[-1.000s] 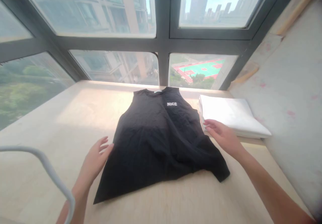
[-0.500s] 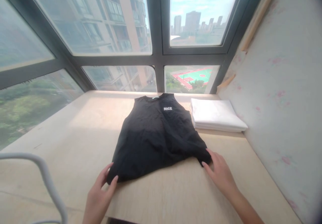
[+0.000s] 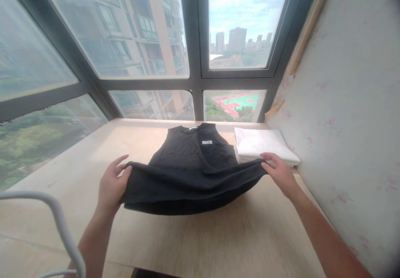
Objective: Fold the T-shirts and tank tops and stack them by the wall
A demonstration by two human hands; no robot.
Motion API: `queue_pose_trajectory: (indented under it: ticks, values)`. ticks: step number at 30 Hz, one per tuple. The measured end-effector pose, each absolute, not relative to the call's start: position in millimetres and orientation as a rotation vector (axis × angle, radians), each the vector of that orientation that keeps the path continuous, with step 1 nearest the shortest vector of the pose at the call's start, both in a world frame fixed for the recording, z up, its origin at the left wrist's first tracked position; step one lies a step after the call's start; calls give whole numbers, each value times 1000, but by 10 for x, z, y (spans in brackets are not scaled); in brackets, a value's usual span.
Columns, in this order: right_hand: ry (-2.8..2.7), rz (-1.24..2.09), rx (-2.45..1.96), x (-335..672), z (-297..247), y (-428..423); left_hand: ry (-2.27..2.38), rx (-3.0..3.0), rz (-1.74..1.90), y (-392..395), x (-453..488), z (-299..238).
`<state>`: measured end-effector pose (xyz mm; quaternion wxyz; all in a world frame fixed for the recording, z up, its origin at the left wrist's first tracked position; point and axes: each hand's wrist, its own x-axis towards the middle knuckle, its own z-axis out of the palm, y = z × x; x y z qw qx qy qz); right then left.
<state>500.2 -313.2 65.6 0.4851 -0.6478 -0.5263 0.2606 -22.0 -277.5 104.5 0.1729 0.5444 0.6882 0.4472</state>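
Observation:
A black sleeveless top (image 3: 187, 153) with white "NICE" lettering on its chest lies on the pale wooden surface, its neck toward the window. Its lower part is raised off the wood, and the hem sags between my hands. My left hand (image 3: 113, 182) pinches the hem's left corner between thumb and fingers. At the right corner, my right hand (image 3: 278, 171) grips the cloth the same way, close to the front of a folded white cloth stack (image 3: 262, 142).
Grey-framed windows (image 3: 195, 84) rise behind the wooden surface (image 3: 78, 178). A floral-papered wall (image 3: 350, 115) bounds the right side. At the lower left a curved white tube (image 3: 58, 217) stands close to the camera. A dark gap (image 3: 150, 273) shows at the bottom edge.
Both hands have lifted the top's hem off the surface and moved it up toward the window. The view has tilted slightly upward; the white stack stays put.

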Motion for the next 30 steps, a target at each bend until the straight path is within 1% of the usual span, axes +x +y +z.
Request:
queue_pose_trajectory:
  ticks: [4,8,11,15,20,23,27,30]
  values:
    - [-1470,473,-1629,4968,320,-3070,1987,1575,970,-2528,-197,638]
    - [-1510,561,-1628,4963,-45,-3341,1951,1614,940,-2827,-110,165]
    - [-1537,632,-1607,5000,-190,-3534,1962,1690,962,-3110,-77,-12]
    - [-1599,591,-1576,5026,-278,-3606,2045,1849,975,-3250,-10,-27]
    - [-1674,396,-1626,4986,-333,-3504,2089,1981,718,-3167,145,37]
    - [-1663,282,-1632,4945,-309,-3445,2200,1905,687,-3092,184,79]
    - [-1589,133,-1617,4900,-131,-3457,2297,1806,780,-3043,125,214]
    - [-1509,131,-1712,4927,96,-3573,2224,1621,1061,-3152,36,397]
